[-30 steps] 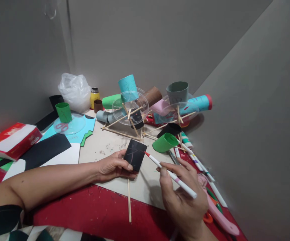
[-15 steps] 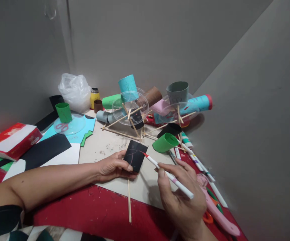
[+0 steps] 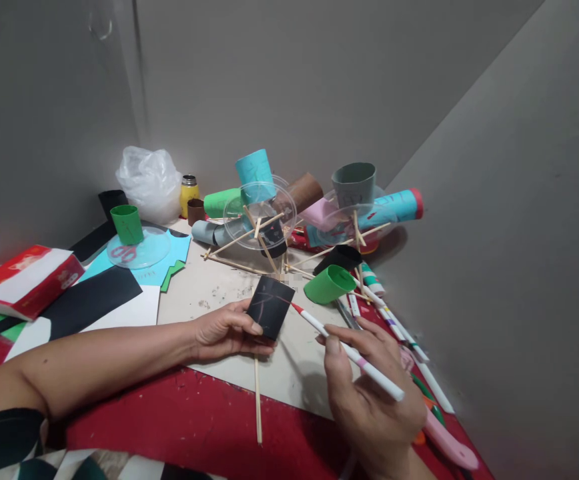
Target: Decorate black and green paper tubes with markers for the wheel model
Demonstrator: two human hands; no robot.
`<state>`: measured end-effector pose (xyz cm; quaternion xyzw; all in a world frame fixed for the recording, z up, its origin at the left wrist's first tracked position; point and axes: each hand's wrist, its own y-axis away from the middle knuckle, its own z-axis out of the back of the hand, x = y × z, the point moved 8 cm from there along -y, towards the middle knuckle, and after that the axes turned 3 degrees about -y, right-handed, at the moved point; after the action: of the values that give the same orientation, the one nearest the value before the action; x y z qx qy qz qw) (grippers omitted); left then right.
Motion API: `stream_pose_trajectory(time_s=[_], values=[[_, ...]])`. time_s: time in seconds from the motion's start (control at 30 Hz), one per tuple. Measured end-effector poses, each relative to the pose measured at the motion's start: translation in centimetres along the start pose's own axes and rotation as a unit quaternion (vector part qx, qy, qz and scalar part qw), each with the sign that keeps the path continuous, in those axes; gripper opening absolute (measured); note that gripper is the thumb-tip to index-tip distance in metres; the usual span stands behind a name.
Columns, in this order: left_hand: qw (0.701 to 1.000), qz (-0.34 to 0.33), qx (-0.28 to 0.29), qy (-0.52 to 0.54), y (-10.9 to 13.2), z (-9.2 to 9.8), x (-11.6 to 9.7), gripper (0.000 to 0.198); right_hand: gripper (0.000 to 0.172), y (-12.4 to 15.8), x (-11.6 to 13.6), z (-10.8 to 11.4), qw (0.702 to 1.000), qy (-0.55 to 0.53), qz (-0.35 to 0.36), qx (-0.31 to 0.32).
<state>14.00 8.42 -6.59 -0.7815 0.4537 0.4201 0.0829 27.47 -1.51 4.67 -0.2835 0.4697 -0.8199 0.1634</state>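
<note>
A small black paper piece [image 3: 271,308] with faint curved marks on its face is held upright in my left hand [image 3: 229,331], thumb at its lower edge. Between thumb and fingers of my right hand [image 3: 369,387] is a white marker [image 3: 354,360], its red tip at the black piece's right edge. Whether the tip touches it I cannot tell. Thin wooden sticks [image 3: 258,407] lie below my left hand. Just beyond the marker, a green paper tube [image 3: 330,285] lies on its side.
Stick frames with clear discs [image 3: 260,215] and coloured tubes stand at the back. On the left are a red box [image 3: 27,280], black paper [image 3: 94,300] and a plastic bag [image 3: 149,183]. Markers and a pink-handled tool [image 3: 449,440] lie along the right edge.
My right hand and the marker have shifted right, moving the tip from the face of the black piece to its right edge. The black piece has tilted slightly in my left hand.
</note>
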Motion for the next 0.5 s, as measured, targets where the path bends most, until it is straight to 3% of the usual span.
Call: stream_pose_trajectory(time_s=[0.1, 0.27, 0.5], values=[[1.0, 0.002, 0.007, 0.003, -0.1, 0.1, 0.1, 0.057, 0.015, 0.3, -0.2, 0.2, 0.998, -0.04, -0.035, -0.02], [0.999, 0.02, 0.035, 0.005, -0.1, 0.0, 0.6, 0.052, 0.025, 0.7, -2.3, 0.3, 0.978, -0.117, -0.153, -0.078], [0.989, 0.086, 0.116, -0.021, 0.6, -1.3, 1.6, 0.055, 0.024, 0.4, -4.8, -2.1, 0.96, -0.166, -0.224, 0.008]])
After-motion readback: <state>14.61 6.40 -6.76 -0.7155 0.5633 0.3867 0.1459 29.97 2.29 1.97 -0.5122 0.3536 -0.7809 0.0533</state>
